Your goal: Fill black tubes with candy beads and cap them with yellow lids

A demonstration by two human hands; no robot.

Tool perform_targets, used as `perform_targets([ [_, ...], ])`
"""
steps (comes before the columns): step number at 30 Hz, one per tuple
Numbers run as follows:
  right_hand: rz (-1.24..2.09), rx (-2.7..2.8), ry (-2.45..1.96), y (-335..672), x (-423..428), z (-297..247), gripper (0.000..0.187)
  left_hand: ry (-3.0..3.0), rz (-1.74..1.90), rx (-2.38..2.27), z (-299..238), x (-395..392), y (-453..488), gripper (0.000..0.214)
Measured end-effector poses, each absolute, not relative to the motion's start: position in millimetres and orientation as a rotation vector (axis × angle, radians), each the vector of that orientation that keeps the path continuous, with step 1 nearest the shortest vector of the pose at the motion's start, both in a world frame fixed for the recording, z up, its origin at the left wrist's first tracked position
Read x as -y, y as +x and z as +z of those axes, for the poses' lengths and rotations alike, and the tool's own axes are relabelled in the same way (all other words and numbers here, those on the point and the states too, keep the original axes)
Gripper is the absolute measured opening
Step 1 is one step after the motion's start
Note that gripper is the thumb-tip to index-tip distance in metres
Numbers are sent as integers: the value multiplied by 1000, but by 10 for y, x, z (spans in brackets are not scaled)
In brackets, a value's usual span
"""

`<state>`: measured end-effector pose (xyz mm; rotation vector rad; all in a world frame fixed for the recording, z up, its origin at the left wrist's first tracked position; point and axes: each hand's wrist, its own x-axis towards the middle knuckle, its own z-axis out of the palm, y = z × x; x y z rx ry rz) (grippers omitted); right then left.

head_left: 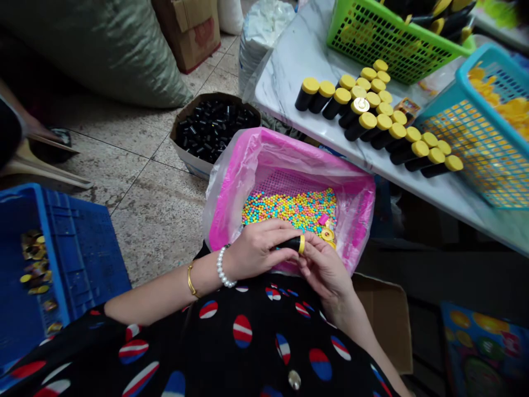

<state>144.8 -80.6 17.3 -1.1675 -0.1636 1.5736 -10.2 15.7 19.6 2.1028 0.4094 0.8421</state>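
My left hand (260,247) is wrapped around the body of a small black tube (291,243), which lies on its side above the pink basket. At the tube's right end is a yellow cap (302,244), pinched by the fingers of my right hand (324,267). Both hands are over the near edge of the pink basket (225,212), which is lined with clear plastic. Inside it lie many small coloured candy balls (289,209), with yellow caps (328,235) and a pink scoop-like piece (323,219) at their right side.
Capped black tubes (359,127) stand in rows on the marble-patterned table (281,82). Behind them are a green basket (397,47) and a blue basket (475,127) of yellow pieces. A carton of black tubes (215,127) and a blue crate (78,242) are to the left.
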Motion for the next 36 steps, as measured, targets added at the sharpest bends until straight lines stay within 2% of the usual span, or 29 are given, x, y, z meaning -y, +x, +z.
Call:
perform_targets([
  [6, 1548, 199, -1190, 1424, 833, 219, 24, 2136, 846, -440, 197, -129, -122, 30],
  [10, 1503, 312, -1242, 1401, 841, 236, 33, 2117, 828, -436, 195, -130, -108, 33],
  [16, 1036, 653, -1541, 1373, 907, 206, 33, 2109, 747, -438, 180, -152, -91, 30],
  [20, 795, 906, -1508, 1405, 974, 86, 31, 2061, 736, -382, 178, -170, -111, 29],
  [27, 765, 1022, -1532, 1435, 991, 59, 38, 2104, 781, -411, 156, -149, -122, 30],
  [36, 625, 1152, -1708, 1387, 989, 149, 35, 2230, 764, -430, 117, -106, -133, 28],
])
